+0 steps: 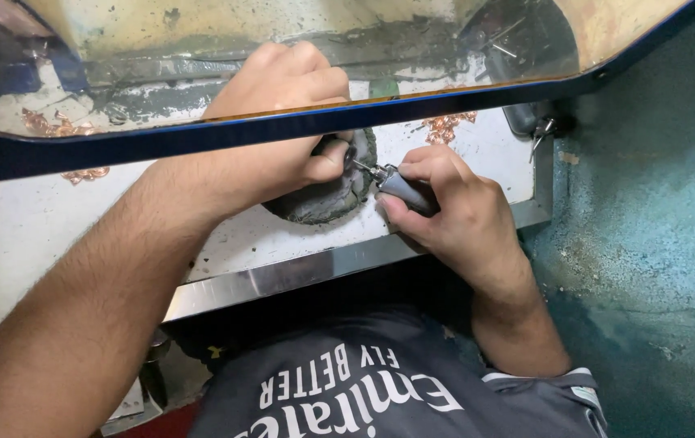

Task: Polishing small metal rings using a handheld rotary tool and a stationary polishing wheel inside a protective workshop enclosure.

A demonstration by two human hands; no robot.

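Note:
My left hand (278, 122) reaches under a clear shield with a blue rim (201, 134) and pinches a small dark piece (349, 154) against a round grey pad (327, 199) on the white bench. My right hand (449, 207) grips a grey rotary tool handpiece (406, 191) like a pen. Its thin metal tip (363, 167) touches the small piece by my left thumb. Part of my left hand is seen only through the shield.
The white bench top (31, 227) has a metal front edge (282, 276). Copper-coloured shavings (449, 124) lie at the back, with more copper shavings (55, 126) at the left. A metal clip (540, 130) sits at the right corner. A teal wall (647, 203) stands on the right.

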